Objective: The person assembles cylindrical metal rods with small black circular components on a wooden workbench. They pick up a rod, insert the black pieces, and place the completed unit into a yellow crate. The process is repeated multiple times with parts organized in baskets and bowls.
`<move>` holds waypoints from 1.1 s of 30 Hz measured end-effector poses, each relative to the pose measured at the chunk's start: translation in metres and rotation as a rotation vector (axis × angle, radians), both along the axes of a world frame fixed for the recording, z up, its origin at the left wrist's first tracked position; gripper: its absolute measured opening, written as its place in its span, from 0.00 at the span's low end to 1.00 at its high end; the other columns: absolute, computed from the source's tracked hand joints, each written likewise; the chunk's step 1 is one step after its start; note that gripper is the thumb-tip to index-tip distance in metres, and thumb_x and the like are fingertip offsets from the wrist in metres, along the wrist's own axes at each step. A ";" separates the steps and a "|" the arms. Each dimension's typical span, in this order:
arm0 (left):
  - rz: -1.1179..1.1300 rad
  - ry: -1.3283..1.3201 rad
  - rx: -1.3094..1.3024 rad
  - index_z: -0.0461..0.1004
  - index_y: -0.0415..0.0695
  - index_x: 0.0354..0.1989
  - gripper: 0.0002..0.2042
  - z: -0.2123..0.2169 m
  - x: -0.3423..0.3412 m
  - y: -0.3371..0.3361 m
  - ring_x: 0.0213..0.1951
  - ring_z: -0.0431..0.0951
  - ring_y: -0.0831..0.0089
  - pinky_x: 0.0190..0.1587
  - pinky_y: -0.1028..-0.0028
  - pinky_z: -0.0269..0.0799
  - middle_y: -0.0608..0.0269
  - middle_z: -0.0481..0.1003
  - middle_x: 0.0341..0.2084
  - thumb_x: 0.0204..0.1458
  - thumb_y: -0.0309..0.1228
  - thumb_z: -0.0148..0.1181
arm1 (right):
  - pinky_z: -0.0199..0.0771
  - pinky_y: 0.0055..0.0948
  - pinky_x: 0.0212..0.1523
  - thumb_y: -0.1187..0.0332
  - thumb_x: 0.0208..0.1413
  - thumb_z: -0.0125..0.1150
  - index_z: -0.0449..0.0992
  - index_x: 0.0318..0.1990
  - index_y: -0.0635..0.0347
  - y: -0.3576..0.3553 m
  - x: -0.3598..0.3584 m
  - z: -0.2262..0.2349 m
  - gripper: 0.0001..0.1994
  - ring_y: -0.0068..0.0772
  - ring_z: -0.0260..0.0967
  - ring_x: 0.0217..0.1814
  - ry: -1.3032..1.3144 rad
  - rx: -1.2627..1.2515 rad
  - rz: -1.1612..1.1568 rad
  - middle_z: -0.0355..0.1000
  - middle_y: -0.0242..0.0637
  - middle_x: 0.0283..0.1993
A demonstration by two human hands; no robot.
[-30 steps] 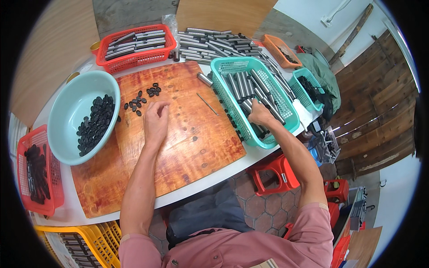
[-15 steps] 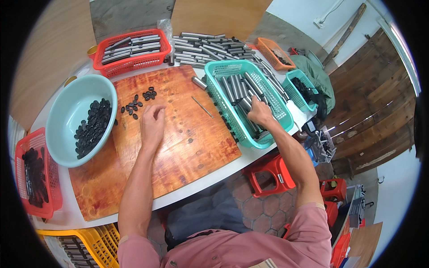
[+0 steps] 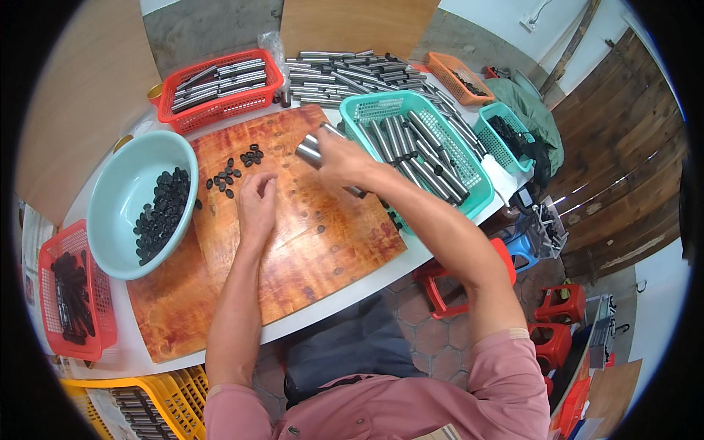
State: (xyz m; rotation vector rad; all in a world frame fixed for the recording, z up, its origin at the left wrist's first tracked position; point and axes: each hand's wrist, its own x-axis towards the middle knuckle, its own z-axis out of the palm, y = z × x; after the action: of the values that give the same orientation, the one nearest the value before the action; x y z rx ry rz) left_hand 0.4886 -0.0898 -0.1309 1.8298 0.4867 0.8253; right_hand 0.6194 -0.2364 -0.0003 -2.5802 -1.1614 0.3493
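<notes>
My right hand (image 3: 339, 160) is over the wooden board (image 3: 308, 227), closed around a few short metal tubes (image 3: 311, 149) whose ends stick out to the left. My left hand (image 3: 257, 199) rests on the board with fingers curled, just below a scatter of small black caps (image 3: 233, 170); I cannot see anything held in it. A teal basket (image 3: 469, 192) of metal tubes stands to the right of my right hand.
A pale blue bowl (image 3: 121, 213) of black caps sits at the left. Red baskets stand at the far left (image 3: 51, 253) and at the back (image 3: 220, 110). Loose tubes (image 3: 345, 73) lie at the back. A yellow crate (image 3: 169, 400) and red stools (image 3: 561, 304) are below the table.
My right hand has left the teal basket and moved left over the board, carrying metal tubes. My left hand has stayed near the loose black caps.
</notes>
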 end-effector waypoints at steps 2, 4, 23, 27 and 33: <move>-0.027 -0.015 -0.004 0.81 0.37 0.42 0.08 -0.003 0.005 -0.004 0.34 0.76 0.70 0.39 0.71 0.72 0.59 0.76 0.33 0.59 0.27 0.59 | 0.73 0.47 0.60 0.68 0.46 0.70 0.63 0.59 0.71 0.017 0.017 -0.038 0.33 0.58 0.72 0.60 -0.076 -0.112 -0.039 0.70 0.64 0.57; -0.024 -0.021 0.002 0.81 0.37 0.42 0.08 -0.001 0.004 -0.002 0.34 0.76 0.70 0.39 0.71 0.72 0.59 0.75 0.32 0.59 0.27 0.59 | 0.73 0.48 0.59 0.67 0.46 0.71 0.63 0.59 0.71 0.023 0.022 -0.054 0.34 0.59 0.71 0.59 -0.153 -0.081 -0.048 0.69 0.63 0.56; -0.118 0.055 0.050 0.81 0.37 0.43 0.10 0.004 0.001 -0.009 0.36 0.78 0.68 0.41 0.69 0.73 0.57 0.76 0.34 0.59 0.28 0.59 | 0.68 0.44 0.49 0.68 0.47 0.72 0.74 0.50 0.61 -0.027 -0.010 -0.056 0.22 0.47 0.69 0.52 -0.654 0.057 0.099 0.71 0.44 0.48; -0.278 0.101 0.131 0.81 0.37 0.44 0.11 0.014 -0.009 -0.015 0.39 0.80 0.65 0.42 0.68 0.74 0.54 0.78 0.37 0.57 0.29 0.60 | 0.74 0.44 0.45 0.68 0.50 0.70 0.77 0.46 0.59 -0.065 -0.017 0.002 0.16 0.48 0.74 0.45 -0.663 0.291 0.061 0.74 0.42 0.43; -0.511 0.065 0.547 0.79 0.40 0.51 0.17 0.018 -0.011 -0.045 0.58 0.73 0.52 0.64 0.58 0.63 0.51 0.78 0.51 0.53 0.29 0.62 | 0.77 0.52 0.49 0.63 0.50 0.66 0.76 0.45 0.65 -0.174 0.067 0.024 0.18 0.59 0.78 0.47 -0.435 -0.100 -0.374 0.78 0.55 0.47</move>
State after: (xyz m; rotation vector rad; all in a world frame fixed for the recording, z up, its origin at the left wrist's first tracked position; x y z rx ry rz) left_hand 0.4772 -0.1351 -0.1125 2.3436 -0.1992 0.5720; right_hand 0.6861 -0.4108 0.0233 -2.9748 -0.7581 -0.2556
